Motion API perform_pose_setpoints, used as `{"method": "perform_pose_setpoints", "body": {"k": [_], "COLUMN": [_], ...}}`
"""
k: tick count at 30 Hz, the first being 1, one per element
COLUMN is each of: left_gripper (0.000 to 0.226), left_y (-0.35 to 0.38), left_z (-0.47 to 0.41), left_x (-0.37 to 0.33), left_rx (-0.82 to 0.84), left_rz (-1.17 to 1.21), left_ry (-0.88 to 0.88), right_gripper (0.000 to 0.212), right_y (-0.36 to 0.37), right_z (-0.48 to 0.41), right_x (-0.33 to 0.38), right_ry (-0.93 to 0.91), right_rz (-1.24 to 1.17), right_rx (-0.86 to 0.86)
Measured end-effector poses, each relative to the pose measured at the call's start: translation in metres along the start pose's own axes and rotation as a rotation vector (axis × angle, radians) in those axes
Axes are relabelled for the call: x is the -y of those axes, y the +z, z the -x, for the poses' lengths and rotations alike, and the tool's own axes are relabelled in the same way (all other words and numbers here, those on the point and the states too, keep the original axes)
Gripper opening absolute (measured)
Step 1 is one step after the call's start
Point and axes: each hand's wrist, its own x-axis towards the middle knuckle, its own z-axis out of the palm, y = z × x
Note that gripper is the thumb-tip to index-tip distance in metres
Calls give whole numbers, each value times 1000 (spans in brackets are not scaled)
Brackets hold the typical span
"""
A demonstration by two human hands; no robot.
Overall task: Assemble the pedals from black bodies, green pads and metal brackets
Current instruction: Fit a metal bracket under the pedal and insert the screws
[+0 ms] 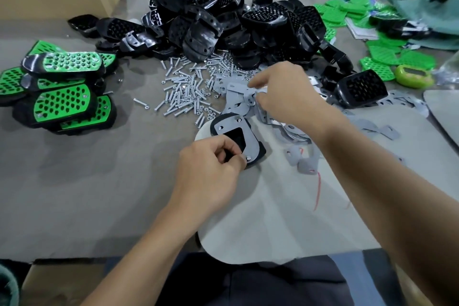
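On the grey bench [99,181], near centre, the left hand [211,174] grips a black plastic pedal body [236,137] carrying a screwed grey metal bracket [252,140], while the right hand [288,97] pinches a loose flat grey bracket [239,93] farther back.

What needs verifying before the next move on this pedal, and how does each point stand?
1. Left hand grips the pedal being built: ok.
2. Metal bracket lies flat on the pedal's black back: ok.
3. Bracket screws show in three of its holes: ok; whether they are tight: cannot tell.
4. Right hand, fingers in the bracket pile, has a part pinched: cannot tell.
5. Loose screws lie close beside the work: ok.
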Motion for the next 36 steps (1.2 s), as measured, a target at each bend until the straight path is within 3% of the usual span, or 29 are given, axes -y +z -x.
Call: {"method": "perform_pose_setpoints", "body": {"k": [4, 9, 12, 16, 22, 28, 36], "left_gripper": [20, 19, 8, 8, 13, 8, 7], "left_y": [-4, -13, -16, -19, -22, -18, -18], "left_z": [-3, -11, -19, -33, -51, -53, -52], "left_x": [5, 7, 6, 8, 15, 22, 23], "left_rx": [51, 138, 56, -70, -103, -100, -87], "left_rz": [99, 273, 362, 272, 68, 34, -2], "left_ry": [-51, -125, -125, -43, 151, 160, 149], "right_gripper": [30, 30, 36, 37, 17, 20, 24], "right_y": [-2, -10, -9, -6, 4, 2, -3], "right_z": [-24, -53, -69, -87, -100, -109, -117], "right_x": [7, 1, -1, 4, 21, 28, 25], "right_ry": [-78, -88, -81, -87, -119, -203, -88], "right_rz": [61, 17, 70, 166, 278, 387, 296], "right_rx": [203, 220, 212, 156, 187, 352, 558]}}
